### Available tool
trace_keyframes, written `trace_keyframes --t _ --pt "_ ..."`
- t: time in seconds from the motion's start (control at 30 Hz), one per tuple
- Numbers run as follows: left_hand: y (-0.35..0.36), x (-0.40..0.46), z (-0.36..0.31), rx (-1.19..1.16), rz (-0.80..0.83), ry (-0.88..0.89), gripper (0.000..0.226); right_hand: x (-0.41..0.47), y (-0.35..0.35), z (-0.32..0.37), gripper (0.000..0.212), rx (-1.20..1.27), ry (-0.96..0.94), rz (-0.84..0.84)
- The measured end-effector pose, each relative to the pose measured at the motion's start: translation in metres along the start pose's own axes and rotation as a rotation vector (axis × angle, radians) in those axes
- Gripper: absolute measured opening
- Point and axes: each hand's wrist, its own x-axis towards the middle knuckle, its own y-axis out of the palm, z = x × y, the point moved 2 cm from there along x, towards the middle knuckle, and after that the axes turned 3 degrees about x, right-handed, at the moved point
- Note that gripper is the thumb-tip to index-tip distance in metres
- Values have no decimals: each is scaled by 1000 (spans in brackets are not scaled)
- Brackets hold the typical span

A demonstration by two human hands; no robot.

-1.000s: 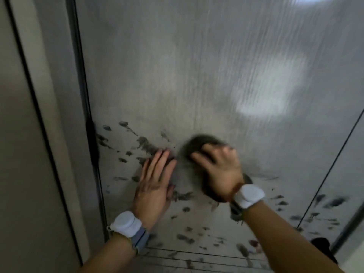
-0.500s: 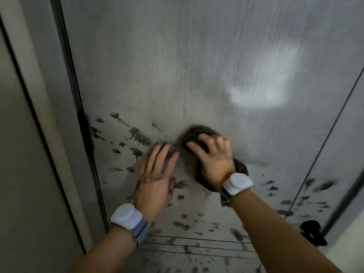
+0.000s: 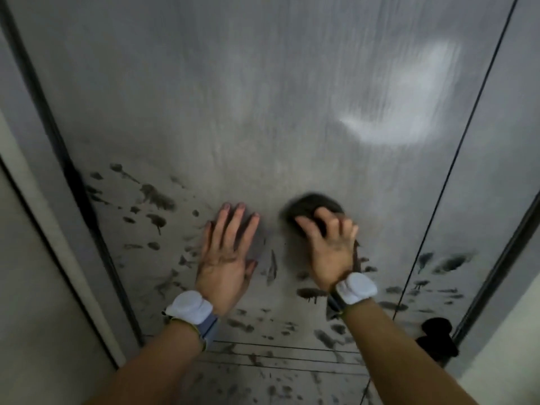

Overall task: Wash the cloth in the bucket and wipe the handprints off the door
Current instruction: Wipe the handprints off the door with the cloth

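Grey metal door (image 3: 263,97): upper part smeared, dark handprints (image 3: 155,197) scattered across lower half. Left hand (image 3: 226,255) flat on door, fingers straight. Right hand (image 3: 330,244) curled, gripping dark wadded cloth (image 3: 309,207) against door.

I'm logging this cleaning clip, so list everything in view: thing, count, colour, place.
door: one, grey metal, fills the view
handprints: many, black smudges, lower half of the door
cloth: one, dark, pressed on the door under the right hand
door frame: one, pale, left edge
dark object: one, black, lower right, too unclear to name
wrist devices: two, white, one per wrist
left hand: flat on the door
right hand: grips the cloth
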Motion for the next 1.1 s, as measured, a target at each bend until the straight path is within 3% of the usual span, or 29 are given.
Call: trace_keyframes --t 0.07,0.1,0.17,0.27,0.4,0.43,0.53,0.6,0.63,0.77,0.83,0.9,0.97,1.03,1.1 --pt "-1 -1 3 10 -5 -6 104 -2 -8 -24 52 -23 -212 63" --pt "-1 -2 4 6 -7 -8 103 -5 -14 -39 61 -22 -191 51" --pt "-1 -2 2 -8 -4 -13 101 -12 -28 -70 71 13 35 -40" --pt "-2 -2 1 -8 -11 -26 100 -20 -40 -84 64 -19 310 -243" --pt "-2 -2 -4 21 -2 -30 100 -7 -13 -25 57 57 628 -263" --pt "-3 -1 -4 36 -5 -27 99 -5 -3 -5 53 37 568 -203" --pt "-7 -4 5 13 -16 34 95 -14 16 40 56 23 53 60" --pt "-9 -6 17 -54 -45 93 89 -18 12 25 49 63 -55 78" --pt "-10 -11 28 -94 -57 110 86 -21 10 17 49 84 32 19" --pt "-10 -30 82 -90 -105 70 75 -13 9 -7 50 129 829 -475" --pt "-8 -38 117 -56 -100 39 76 7 32 38 53 97 942 -529" --pt "-7 -38 142 -24 -101 13 79 21 62 99 49 123 771 -422" --pt "-4 -35 156 -5 -97 24 84 19 89 153 56 86 477 -200" --pt "-1 -36 161 3 -109 60 88 12 98 157 64 83 226 -30" --pt "4 -36 162 6 -125 87 91 8 85 133 54 82 65 22"
